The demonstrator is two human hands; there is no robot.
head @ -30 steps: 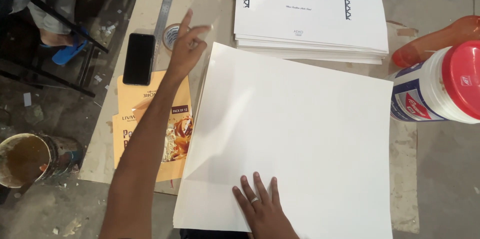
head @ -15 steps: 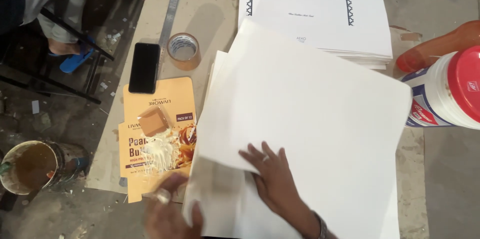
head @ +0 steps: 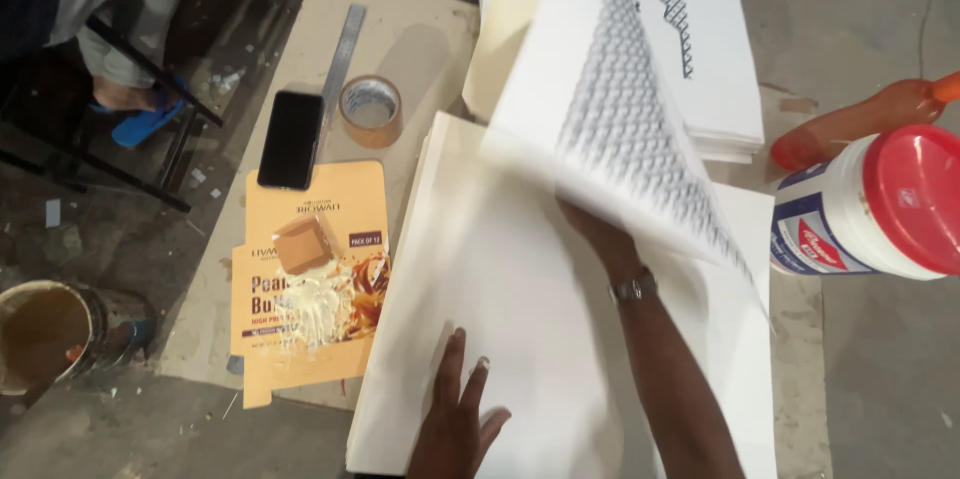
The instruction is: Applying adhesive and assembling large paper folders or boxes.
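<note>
1. Under your left hand (head: 455, 419) lies a stack of white sheets (head: 520, 289), matt, smooth paper or thin board.
2. Your right hand (head: 595, 234) lifts a printed sheet (head: 620, 109), thin matt paper that bends, black pattern on white.
3. The flattened carton (head: 310, 284) is orange cardboard, smeared with rough dried white glue.
4. The phone (head: 291, 139) looks glossy black.
5. The tape roll (head: 371, 111) is shiny brown plastic.
6. The ruler (head: 343, 49) is dull grey metal.
7. The glue jar (head: 870, 204) is smooth plastic with a red lid.

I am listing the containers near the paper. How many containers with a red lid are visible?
1. The white jar with a red lid lies at the right edge, beside an orange bottle. Others may be hidden outside the view.
</note>
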